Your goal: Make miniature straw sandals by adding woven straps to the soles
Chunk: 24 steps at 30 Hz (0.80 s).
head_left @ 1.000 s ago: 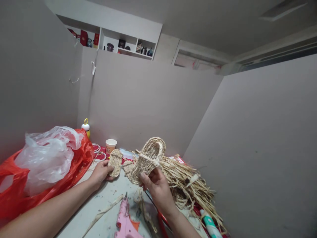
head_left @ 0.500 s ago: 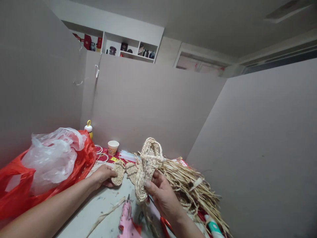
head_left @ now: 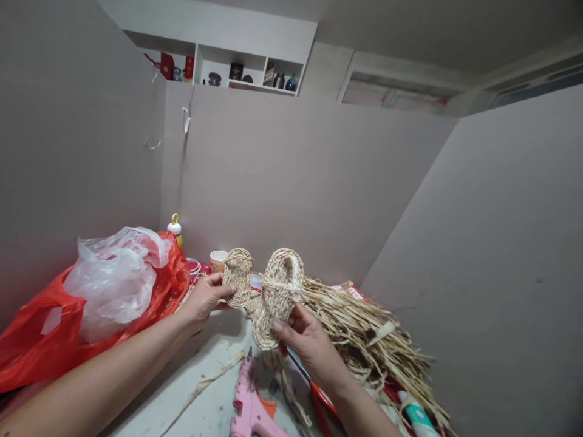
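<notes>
In my left hand [head_left: 210, 298] is a small woven straw sandal [head_left: 237, 279], pinched at its lower left edge and held upright above the table. My right hand [head_left: 304, 341] grips a larger woven straw sandal [head_left: 279, 306] by its lower right side, the thumb on its face. A braided strap crosses this larger one. The two pieces hang side by side, slightly apart at the top. Partly hidden between and behind them lies another small woven straw piece [head_left: 253, 305]. Below my right hand, a pink glue gun [head_left: 248, 394] rests on the table with its nozzle pointing away.
Red and white plastic bags [head_left: 113, 291] fill the left side. A paper cup [head_left: 218, 260] and a bottle [head_left: 175, 230] stand at the back. On the right lie a straw bundle [head_left: 378, 334], red-handled scissors [head_left: 321, 397] and a tube [head_left: 416, 416]. Grey partitions [head_left: 282, 176] enclose the table.
My left hand has lifted the small sandal from the table and brought it up beside the larger one. My right hand keeps its hold on the larger sandal. The view has shifted slightly.
</notes>
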### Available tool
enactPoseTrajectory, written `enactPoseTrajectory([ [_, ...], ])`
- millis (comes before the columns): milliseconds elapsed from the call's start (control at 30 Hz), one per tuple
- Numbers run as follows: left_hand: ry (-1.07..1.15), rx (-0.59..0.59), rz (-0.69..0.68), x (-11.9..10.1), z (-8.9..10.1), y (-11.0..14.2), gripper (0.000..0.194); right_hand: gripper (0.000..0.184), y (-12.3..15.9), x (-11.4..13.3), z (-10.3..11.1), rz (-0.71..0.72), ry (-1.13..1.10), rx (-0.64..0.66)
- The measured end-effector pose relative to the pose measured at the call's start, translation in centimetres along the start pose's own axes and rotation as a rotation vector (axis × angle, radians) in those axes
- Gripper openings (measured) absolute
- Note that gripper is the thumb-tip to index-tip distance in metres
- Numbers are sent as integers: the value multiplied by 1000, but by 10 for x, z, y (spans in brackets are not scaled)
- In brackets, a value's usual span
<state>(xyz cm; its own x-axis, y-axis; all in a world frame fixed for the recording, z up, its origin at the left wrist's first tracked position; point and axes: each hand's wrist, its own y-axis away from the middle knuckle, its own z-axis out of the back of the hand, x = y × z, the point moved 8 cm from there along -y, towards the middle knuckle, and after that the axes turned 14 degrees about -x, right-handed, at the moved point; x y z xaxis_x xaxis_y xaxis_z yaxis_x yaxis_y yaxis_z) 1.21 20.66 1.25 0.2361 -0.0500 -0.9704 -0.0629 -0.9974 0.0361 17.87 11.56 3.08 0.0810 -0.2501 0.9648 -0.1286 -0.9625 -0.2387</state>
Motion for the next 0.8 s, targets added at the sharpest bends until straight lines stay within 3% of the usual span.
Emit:
enactPoseTrajectory([
  [167,-75,32,88,23,-2,-4,32,37,-4,-3,7,-52,14,-76],
  [300,-208,51,151,47,2,-9,28,35,-7,-17,9,-217,-1,-82],
  [433,-464,186,233,61,4,-4,29,35,-8,-23,8,-302,-6,-76],
  [533,-726,285,260,58,11,3,36,36,-7,-25,7,-327,-3,-45],
  [633,-951,251,151,40,24,-4,38,33,-7,-28,7,-327,5,-3],
  [800,-1058,1,-218,4,31,-24,22,34,-7,-37,9,-363,41,24],
])
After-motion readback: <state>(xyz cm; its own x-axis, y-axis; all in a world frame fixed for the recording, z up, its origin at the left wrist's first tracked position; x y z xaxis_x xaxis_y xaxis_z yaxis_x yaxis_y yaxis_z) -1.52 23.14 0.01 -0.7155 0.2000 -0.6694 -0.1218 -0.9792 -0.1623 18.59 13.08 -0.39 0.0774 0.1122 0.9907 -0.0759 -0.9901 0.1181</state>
